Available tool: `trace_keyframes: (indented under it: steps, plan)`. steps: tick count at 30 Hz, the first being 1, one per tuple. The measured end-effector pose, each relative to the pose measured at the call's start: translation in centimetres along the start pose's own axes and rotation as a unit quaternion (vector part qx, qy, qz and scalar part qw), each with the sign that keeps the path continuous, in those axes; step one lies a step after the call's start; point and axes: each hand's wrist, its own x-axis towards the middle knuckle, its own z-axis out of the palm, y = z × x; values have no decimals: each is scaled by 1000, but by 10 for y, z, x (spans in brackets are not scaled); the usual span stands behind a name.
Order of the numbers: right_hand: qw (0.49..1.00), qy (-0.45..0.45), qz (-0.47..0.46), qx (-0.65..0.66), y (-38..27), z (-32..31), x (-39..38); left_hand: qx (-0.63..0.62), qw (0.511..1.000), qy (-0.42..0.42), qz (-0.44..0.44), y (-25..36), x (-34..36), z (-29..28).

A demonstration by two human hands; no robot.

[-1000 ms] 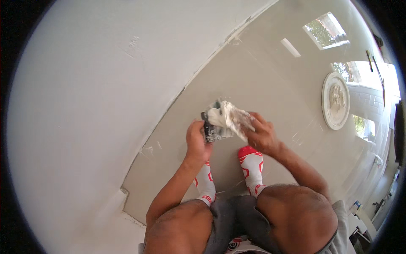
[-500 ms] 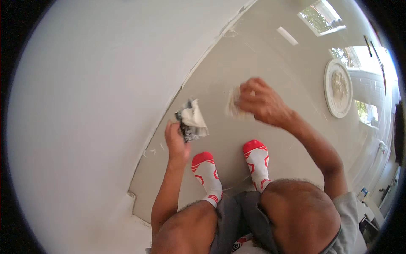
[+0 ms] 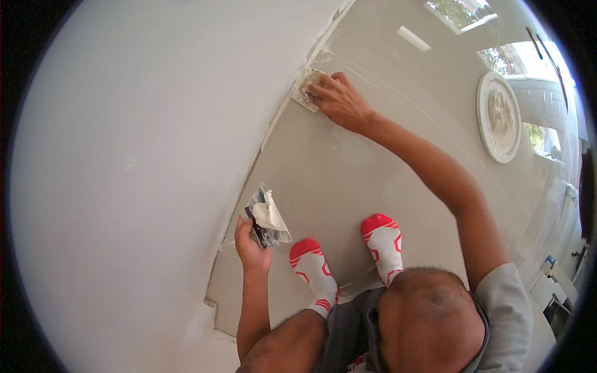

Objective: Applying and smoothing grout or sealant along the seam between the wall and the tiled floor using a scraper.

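The step in hand looks to be working white paste into the seam where wall meets floor. The right hand (image 3: pixel 341 101), toward one o'clock, has its fingers bent closed over a thin, pale yellowish spreader (image 3: pixel 304 93), set at the wall-floor seam (image 3: pixel 266 138); blur and angle make it hard to tell whether its edge truly presses there. The left hand (image 3: pixel 252 250), at seven o'clock, is partly closed, gripping a dark-backed putty blade (image 3: pixel 275 237) that carries a lump of white paste (image 3: pixel 268 213). A round white plate (image 3: pixel 482 118) smeared with more paste lies between two and three o'clock on the glossy floor (image 3: pixel 423 161). The next stroke seems to call for an even edge along the seam, with the loaded blade kept level.

Half a second earlier, the right hand was blurred over open floor, well apart from the wall; now it reaches the seam. The left hand sits lower, nearer the left sock (image 3: pixel 314 270).
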Motion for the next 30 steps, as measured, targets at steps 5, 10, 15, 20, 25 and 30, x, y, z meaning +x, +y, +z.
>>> trace_keyframes:
  steps: [5,10,15,20,25,30]
  plan:
    - [995,-95,7,-36,17,-24,5,-13,1000,2,-5,-2,2,-2]
    - [993,64,26,-97,29,3,-2,-20,999,-11,-31,-4,2,0]
    - [987,-106,-10,-118,39,-26,13,-8,1000,5,-25,6,0,3]
    - [990,40,70,-119,75,-1,-3,-35,998,-30,-31,-3,1,5]
    - [979,-143,-2,-144,70,-21,20,-5,998,51,-46,5,0,5]
    - [984,-58,43,-165,92,-18,11,-6,999,6,-35,7,-1,9]
